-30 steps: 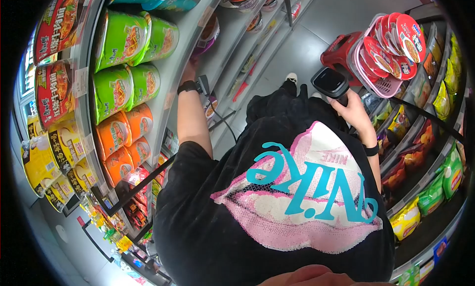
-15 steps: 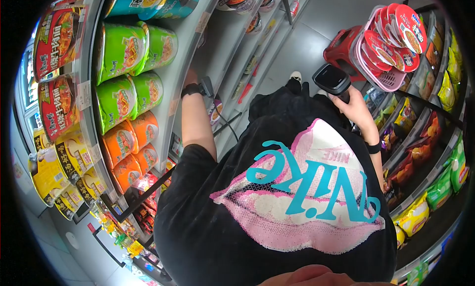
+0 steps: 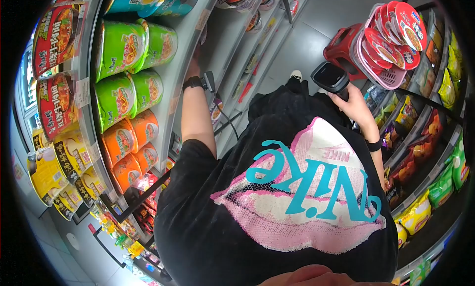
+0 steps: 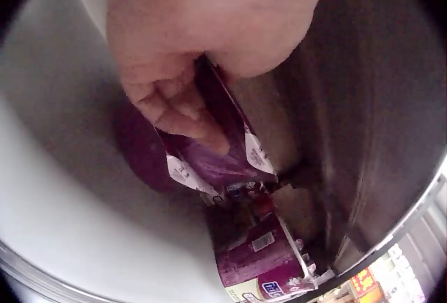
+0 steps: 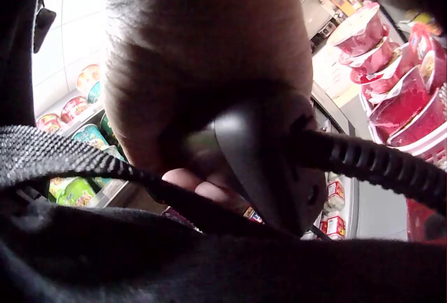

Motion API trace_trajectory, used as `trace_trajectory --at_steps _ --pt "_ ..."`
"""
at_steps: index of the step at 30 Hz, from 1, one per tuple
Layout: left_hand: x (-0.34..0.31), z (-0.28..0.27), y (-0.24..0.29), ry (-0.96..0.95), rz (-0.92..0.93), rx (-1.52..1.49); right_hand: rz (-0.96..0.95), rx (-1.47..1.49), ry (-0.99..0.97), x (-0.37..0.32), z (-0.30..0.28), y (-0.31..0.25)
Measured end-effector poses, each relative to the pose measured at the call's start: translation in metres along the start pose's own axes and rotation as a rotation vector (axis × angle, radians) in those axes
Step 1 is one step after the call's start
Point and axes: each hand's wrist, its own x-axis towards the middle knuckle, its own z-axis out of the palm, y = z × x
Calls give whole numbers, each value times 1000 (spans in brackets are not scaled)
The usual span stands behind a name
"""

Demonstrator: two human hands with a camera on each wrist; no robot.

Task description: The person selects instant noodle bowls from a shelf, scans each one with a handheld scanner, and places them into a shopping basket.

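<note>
My left hand reaches into a shelf, its fingers curled over a dark purple noodle cup with white label patches. Another purple cup, with a barcode on its side, sits just past it, close to the shelf's edge. In the head view, the shelf board partly hides this hand. Low by the right thigh, my right hand grips a black handheld scanner by its handle. From the right wrist, the scanner's dark body shows with a ribbed cable leaving it.
Green noodle cups and orange ones stand stacked on the left shelf, red cups beyond. At the right, a pink basket of red-lidded bowls rests on a red stool. Snack bags line the right-hand racks.
The purple cup showing by my left hand a second ago is now mostly hidden behind the shelf board. The head view has shifted slightly. My right hand keeps hold of the scanner.
</note>
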Motion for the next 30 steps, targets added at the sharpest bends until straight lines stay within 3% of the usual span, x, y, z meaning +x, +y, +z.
trace_trajectory --at_steps 11,15,18,23,24,26,30 --pt "1 8 12 -78 -64 -330 8 9 -2 0 5 -2" --pt "-16 17 30 -87 -55 -291 23 6 -4 0 5 -4" --pt "-33 29 42 22 41 -293 28 9 -5 -1 3 -3" --pt "-11 16 15 -6 -148 -24 16 20 8 -1 1 1" --pt "-12 22 20 -7 -148 -24 6 18 11 -2 1 1" --pt "-16 37 37 165 -349 -243 0 3 13 -2 -1 2" --pt "-15 35 36 17 -297 -33 -22 -21 27 -3 -2 7"
